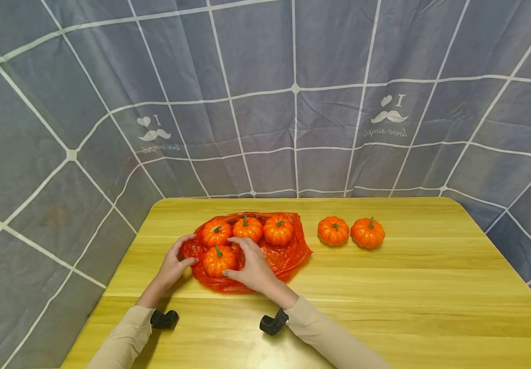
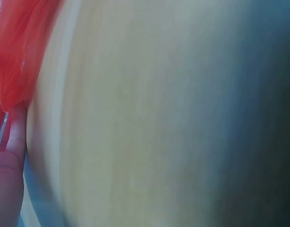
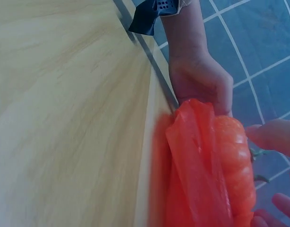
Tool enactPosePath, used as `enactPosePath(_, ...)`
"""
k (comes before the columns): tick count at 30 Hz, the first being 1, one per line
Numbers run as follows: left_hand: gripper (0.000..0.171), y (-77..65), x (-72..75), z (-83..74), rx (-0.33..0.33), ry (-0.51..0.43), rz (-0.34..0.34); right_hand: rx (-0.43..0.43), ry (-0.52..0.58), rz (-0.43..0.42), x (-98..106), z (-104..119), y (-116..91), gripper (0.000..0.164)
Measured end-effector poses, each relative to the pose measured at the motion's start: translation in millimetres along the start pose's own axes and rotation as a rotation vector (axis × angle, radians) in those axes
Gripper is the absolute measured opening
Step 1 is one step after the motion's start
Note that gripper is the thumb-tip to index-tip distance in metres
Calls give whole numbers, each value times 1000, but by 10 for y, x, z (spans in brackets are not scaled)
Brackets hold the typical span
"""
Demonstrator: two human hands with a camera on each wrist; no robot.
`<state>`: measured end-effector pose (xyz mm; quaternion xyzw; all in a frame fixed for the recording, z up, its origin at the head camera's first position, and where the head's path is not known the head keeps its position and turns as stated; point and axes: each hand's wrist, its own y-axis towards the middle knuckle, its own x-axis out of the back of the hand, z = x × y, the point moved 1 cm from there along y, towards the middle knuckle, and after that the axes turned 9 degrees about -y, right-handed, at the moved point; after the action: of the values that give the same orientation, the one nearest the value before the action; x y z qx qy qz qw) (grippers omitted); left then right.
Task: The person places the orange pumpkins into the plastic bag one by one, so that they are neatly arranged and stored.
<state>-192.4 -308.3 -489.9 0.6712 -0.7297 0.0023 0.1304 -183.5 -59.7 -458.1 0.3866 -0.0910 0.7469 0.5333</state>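
A red plastic bag lies spread on the table, holding several small orange pumpkins with green stems. My right hand curves round the right side of the front pumpkin, its thumb at the near side and fingers at the far side. In the right wrist view, the fingertips meet that pumpkin near its top. At the bag's left edge, my left hand grips the plastic, thumb apart from the other fingers. The left wrist view has a finger right against the bag.
Two more pumpkins stand side by side right of the bag, a left one and a right one. The wooden table has a grey checked cloth hanging behind it and at its sides.
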Motion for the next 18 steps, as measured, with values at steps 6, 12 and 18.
enactPosePath(6, 59, -13, -16, -8, -17, 0, -3, 46, -1, -60, 146, -58, -70, 69)
enactPosePath(12, 59, -14, -14, -32, -21, 22, -18, 35, 88, -104, 340, -104, -128, 66)
enactPosePath(18, 59, -13, -12, -33, -2, 27, -15, 41, 111, -155, 557, -157, -199, 64)
